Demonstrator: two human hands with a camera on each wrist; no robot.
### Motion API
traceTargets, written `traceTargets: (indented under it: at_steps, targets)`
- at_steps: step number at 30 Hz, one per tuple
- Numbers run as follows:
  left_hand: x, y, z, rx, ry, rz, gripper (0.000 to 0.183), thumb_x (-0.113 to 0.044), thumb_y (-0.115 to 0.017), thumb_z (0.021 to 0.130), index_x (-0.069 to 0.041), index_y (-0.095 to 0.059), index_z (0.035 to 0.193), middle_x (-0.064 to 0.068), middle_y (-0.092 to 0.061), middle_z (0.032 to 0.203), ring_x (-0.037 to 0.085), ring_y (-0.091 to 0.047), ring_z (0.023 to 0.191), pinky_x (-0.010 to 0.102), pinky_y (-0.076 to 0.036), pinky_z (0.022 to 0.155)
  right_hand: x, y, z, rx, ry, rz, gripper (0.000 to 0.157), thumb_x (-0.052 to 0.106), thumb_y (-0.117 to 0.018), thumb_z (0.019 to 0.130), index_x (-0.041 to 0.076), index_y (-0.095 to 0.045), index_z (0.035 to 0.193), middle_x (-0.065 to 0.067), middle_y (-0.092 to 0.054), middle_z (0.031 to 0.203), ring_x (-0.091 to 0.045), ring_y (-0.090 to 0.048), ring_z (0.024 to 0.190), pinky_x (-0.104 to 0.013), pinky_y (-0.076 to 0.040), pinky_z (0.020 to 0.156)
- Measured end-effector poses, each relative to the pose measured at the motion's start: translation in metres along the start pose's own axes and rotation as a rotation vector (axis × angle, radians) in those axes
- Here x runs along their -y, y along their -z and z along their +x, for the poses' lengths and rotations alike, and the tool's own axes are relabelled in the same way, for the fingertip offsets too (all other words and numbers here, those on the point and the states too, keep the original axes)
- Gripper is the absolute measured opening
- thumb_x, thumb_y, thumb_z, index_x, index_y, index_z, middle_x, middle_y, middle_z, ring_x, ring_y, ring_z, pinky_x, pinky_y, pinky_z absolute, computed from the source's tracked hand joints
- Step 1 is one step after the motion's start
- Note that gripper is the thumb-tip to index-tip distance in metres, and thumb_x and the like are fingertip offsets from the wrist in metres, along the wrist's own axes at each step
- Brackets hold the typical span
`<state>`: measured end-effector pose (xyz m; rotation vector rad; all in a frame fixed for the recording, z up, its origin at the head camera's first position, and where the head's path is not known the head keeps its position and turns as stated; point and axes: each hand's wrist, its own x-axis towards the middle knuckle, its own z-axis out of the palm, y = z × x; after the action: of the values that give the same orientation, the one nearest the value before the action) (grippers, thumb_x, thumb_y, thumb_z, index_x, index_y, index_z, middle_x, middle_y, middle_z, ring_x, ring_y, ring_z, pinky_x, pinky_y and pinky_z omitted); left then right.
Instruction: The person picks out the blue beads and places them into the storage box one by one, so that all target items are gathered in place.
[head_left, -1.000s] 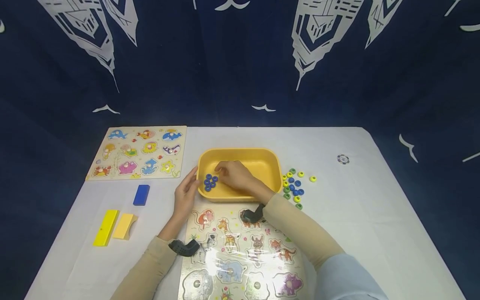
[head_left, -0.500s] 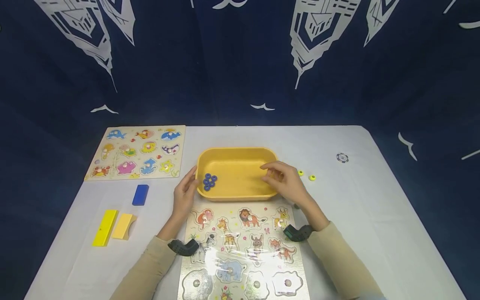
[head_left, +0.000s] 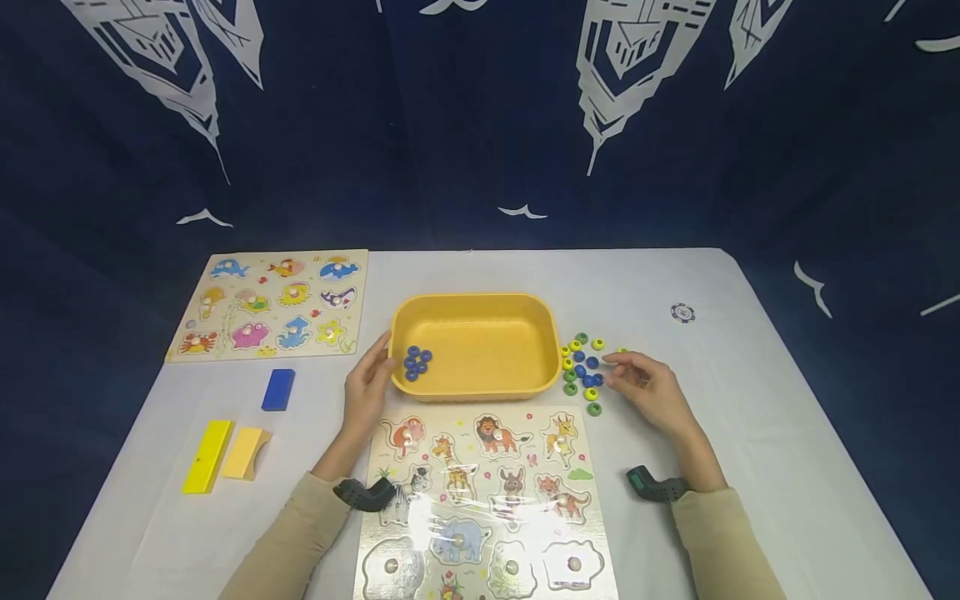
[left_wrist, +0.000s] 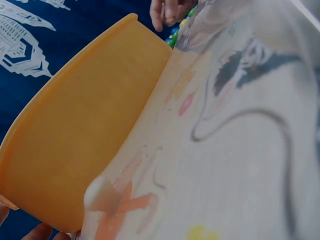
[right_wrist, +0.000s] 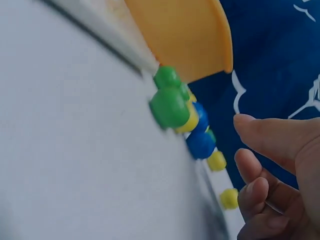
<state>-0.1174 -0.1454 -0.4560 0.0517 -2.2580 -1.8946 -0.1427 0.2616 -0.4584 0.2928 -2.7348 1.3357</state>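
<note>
A yellow plastic tray (head_left: 487, 390) has a small cluster of blue beads (head_left: 411, 363) at its left end. My left hand (head_left: 365, 392) holds the tray by its left rim; some of its fingertips (left_wrist: 37, 233) show along the tray's edge in the left wrist view. To the tray's right lies a loose pile of green, yellow and blue beads (head_left: 581, 371). My right hand (head_left: 651, 390) hovers at the right side of this pile, thumb and forefinger apart. Nothing shows between them in the right wrist view, where green beads (right_wrist: 169, 106) appear large.
An animal puzzle board (head_left: 480, 500) lies in front of the tray, and a sea-animal puzzle board (head_left: 272, 304) at the back left. Blue (head_left: 278, 389), yellow (head_left: 207, 457) and arched (head_left: 245, 454) blocks sit on the left. A round chip (head_left: 682, 312) lies at the right.
My right hand has moved from over the tray's left end, across its right rim, to the right side of the bead pile. My left hand stays at the tray.
</note>
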Motion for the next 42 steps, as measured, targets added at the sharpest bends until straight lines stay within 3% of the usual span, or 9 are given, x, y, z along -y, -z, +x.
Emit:
traceTargets:
  at_steps: [6, 12, 19, 25, 30, 35, 42]
  targets:
    - [0.019, 0.001, 0.005, -0.003, -0.003, 0.008, 0.041, -0.019, -0.049, 0.091, -0.026, -0.043, 0.131, 0.012, -0.057, 0.114, 0.023, -0.054, 0.108, 0.021, -0.043, 0.092, -0.012, -0.006, 0.001, 0.033, -0.087, -0.085, 0.032, 0.027, -0.072, 0.072, 0.017, -0.064, 0.102, 0.000, -0.058, 0.081, -0.014, -0.042, 0.060, -0.022, -0.035, 0.049]
    - [0.024, 0.001, 0.006, -0.015, -0.028, 0.024, 0.040, -0.022, -0.049, 0.091, -0.029, -0.043, 0.130, 0.010, -0.058, 0.113, 0.022, -0.054, 0.106, 0.022, -0.044, 0.091, -0.012, -0.011, 0.001, 0.046, -0.076, -0.174, 0.026, 0.020, -0.072, 0.072, 0.018, -0.065, 0.097, 0.002, -0.057, 0.078, -0.014, -0.040, 0.057, -0.022, -0.033, 0.046]
    - [0.011, 0.000, 0.004, -0.002, -0.004, -0.022, 0.041, -0.013, -0.049, 0.091, -0.020, -0.044, 0.131, 0.017, -0.056, 0.115, 0.027, -0.053, 0.108, 0.013, -0.042, 0.088, 0.001, -0.005, 0.007, 0.000, -0.073, -0.124, 0.022, 0.021, -0.072, 0.073, 0.013, -0.062, 0.092, -0.002, -0.054, 0.073, -0.013, -0.044, 0.059, -0.022, -0.037, 0.043]
    - [-0.003, 0.000, 0.000, -0.008, -0.023, -0.004, 0.041, -0.009, -0.048, 0.091, -0.012, -0.043, 0.131, 0.022, -0.055, 0.115, 0.032, -0.052, 0.108, 0.013, -0.043, 0.087, 0.034, -0.008, 0.030, -0.066, 0.061, -0.126, 0.022, 0.027, -0.069, 0.076, 0.017, -0.061, 0.093, 0.004, -0.051, 0.069, -0.007, -0.041, 0.059, -0.032, -0.037, 0.041]
    - [-0.004, 0.001, -0.001, -0.011, -0.022, 0.015, 0.042, -0.011, -0.048, 0.091, -0.012, -0.042, 0.132, 0.020, -0.056, 0.115, 0.030, -0.052, 0.108, 0.019, -0.043, 0.090, 0.082, -0.025, 0.055, 0.060, 0.179, -0.062, 0.019, 0.022, -0.066, 0.079, 0.015, -0.060, 0.095, 0.001, -0.054, 0.073, -0.014, -0.043, 0.060, -0.023, -0.035, 0.045]
    - [-0.004, 0.001, -0.002, -0.009, -0.023, 0.007, 0.041, -0.011, -0.048, 0.091, -0.012, -0.043, 0.132, 0.020, -0.055, 0.116, 0.030, -0.052, 0.108, 0.013, -0.042, 0.088, 0.114, -0.060, 0.077, 0.166, 0.259, -0.068, 0.016, 0.017, -0.068, 0.078, 0.015, -0.061, 0.091, 0.005, -0.056, 0.073, -0.013, -0.043, 0.057, -0.022, -0.036, 0.046]
    - [-0.004, 0.002, 0.000, 0.001, -0.027, 0.001, 0.042, -0.009, -0.047, 0.091, -0.012, -0.042, 0.132, 0.021, -0.054, 0.117, 0.032, -0.052, 0.109, 0.011, -0.042, 0.087, 0.138, -0.109, 0.095, 0.356, 0.226, -0.175, 0.013, 0.017, -0.066, 0.075, 0.018, -0.061, 0.088, 0.006, -0.059, 0.072, -0.011, -0.051, 0.061, -0.024, -0.043, 0.055]
